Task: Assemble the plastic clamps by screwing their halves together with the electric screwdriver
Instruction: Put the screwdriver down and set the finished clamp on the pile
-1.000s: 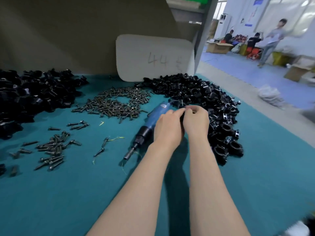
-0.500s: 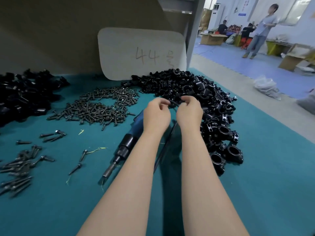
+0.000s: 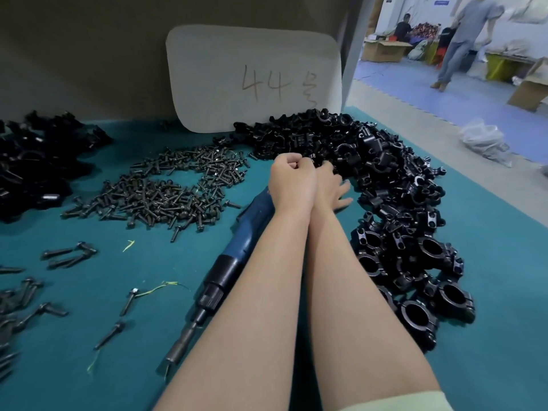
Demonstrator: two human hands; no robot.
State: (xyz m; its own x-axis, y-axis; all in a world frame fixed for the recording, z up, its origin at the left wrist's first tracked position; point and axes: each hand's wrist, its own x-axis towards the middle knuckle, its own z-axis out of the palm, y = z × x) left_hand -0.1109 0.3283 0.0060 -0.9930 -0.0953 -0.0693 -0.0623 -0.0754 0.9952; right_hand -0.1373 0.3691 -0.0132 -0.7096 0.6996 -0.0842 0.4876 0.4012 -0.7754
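The right hand [image 3: 332,185], parted from the left hand [image 3: 292,180], is now spread open against the clamp halves [image 3: 385,179], probably for picking, while the left is curled, contents untellable, and the electric screwdriver [image 3: 237,253] is left lying alongside.

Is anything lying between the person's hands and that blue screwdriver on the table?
Nothing visible does. The electric screwdriver lies on the teal mat, partly hidden by the left forearm, close beside the left hand. The screw pile sits clear to its left, the clamp pile to its right.
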